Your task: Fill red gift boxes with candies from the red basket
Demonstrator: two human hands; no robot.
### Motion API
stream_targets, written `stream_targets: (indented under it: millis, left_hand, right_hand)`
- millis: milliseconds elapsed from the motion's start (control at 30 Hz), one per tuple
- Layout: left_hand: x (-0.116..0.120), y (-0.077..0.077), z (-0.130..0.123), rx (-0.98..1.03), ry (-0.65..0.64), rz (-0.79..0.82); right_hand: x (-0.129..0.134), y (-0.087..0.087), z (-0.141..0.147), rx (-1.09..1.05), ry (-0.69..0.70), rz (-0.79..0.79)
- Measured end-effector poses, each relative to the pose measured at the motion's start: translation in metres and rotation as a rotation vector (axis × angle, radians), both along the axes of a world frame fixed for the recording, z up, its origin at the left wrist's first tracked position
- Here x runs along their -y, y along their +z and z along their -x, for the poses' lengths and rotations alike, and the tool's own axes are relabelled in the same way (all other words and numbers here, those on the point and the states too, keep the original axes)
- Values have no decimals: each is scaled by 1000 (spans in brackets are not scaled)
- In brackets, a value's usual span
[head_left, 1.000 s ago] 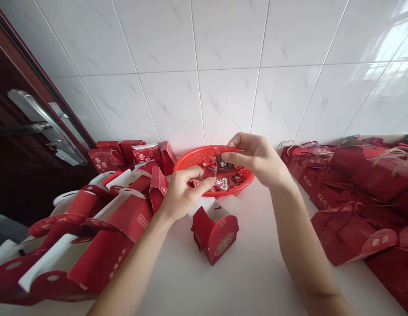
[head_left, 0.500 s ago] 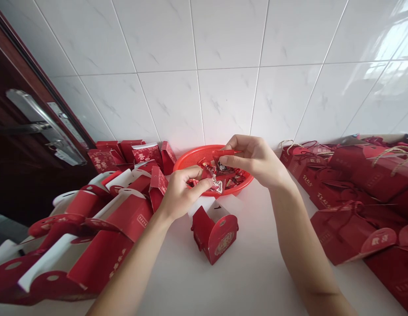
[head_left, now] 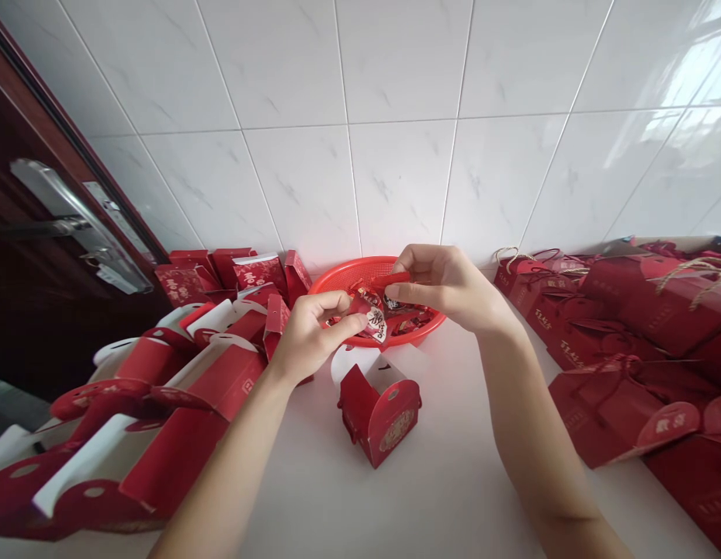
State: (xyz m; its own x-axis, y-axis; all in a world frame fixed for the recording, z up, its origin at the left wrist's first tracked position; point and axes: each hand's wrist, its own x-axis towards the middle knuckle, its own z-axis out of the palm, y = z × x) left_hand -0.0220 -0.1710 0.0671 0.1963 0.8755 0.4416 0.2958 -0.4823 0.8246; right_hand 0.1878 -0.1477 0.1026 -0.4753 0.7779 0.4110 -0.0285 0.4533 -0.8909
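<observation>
Wrapped sweets [head_left: 376, 317] red, shiny, white-lettered; left hand [head_left: 318, 332] and right hand [head_left: 448, 286] pinching some

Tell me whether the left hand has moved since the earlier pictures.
Yes, slightly: the left hand has shifted to its left, judged against the unmoved open red box, and now leaves more of the box's white flap in view.

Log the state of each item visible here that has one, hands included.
Left hand: pinching a wrapped piece
Right hand: pinching a red wrapper
Basket: upright, holding wrapped pieces
Centre box: standing, top open; contents not visible
Nearer boxes on the left: tops open
Nearest corded box on the right: folded shut
Key tag: hanging at the door lock
</observation>
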Motion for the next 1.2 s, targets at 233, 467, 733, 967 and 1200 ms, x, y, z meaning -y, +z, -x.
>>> stream_targets:
  millis: [233, 467, 733, 967, 1200]
  left_hand:
    - [0, -1, 8, -410, -88, 165]
    - [6, -6, 8, -750, -158, 289]
    - [9, 6, 20, -805, -222, 451]
    - [12, 15, 31, -870, -206, 520]
    - [15, 20, 31, -947, -239, 504]
  right_hand:
    - [-4, -5, 1, 59, 54, -13]
    - [-5, -8, 4, 201, 12, -92]
    - [-9, -14, 13, 432, 140, -107]
    - [-10, -18, 20, 664, 37, -179]
    - [-12, -17, 13, 769, -22, -208]
